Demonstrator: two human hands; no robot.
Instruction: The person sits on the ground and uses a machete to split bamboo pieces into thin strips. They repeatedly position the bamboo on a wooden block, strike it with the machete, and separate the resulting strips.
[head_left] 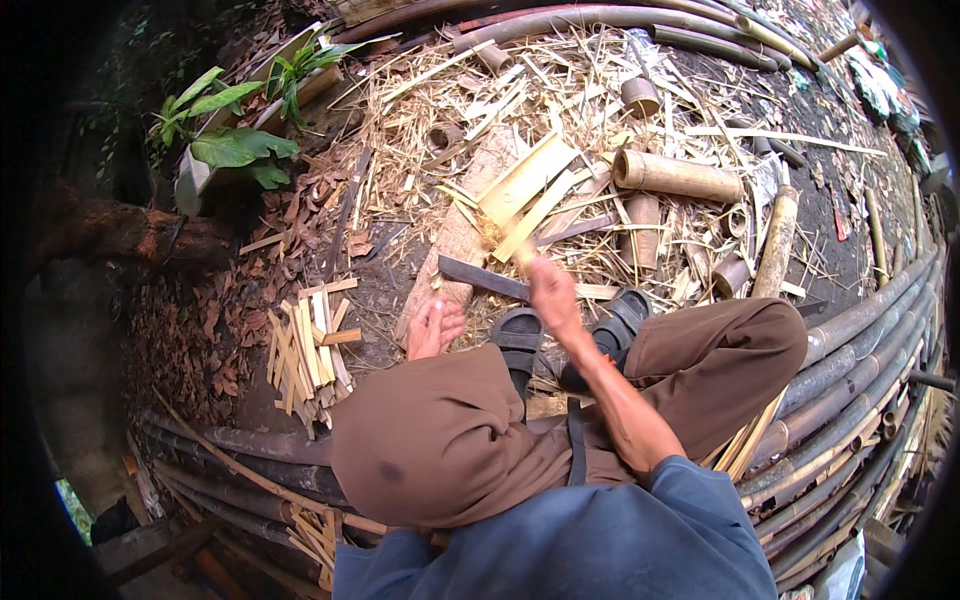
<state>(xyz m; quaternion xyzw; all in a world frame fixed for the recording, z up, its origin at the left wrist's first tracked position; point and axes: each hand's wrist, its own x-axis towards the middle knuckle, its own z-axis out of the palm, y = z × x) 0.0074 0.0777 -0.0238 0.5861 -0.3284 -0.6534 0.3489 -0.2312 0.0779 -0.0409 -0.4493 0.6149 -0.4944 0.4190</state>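
Observation:
My right hand (552, 300) is closed, slightly blurred, in front of my sandals. A pale wooden piece (522, 250), smeared by motion, sticks out of its fist. Beside the fist a dark, flat blade (484, 277) lies across the worn wooden plank (432, 290); the hand hides its right end. Just beyond are a wide split bamboo piece (527, 182) and a narrower yellow bamboo strip (536, 217), both slanting up to the right. My left hand (435, 326) is by the plank's near end, by my left knee, fingers loosely extended and nothing visible in them.
Bamboo shavings (400, 150) cover the ground ahead. A bamboo tube section (678, 175) and other cut pieces lie ahead right. At left is a pile of short split strips (310, 345). Long bamboo poles (860, 350) flank me at right. A leafy plant (235, 150) grows at far left.

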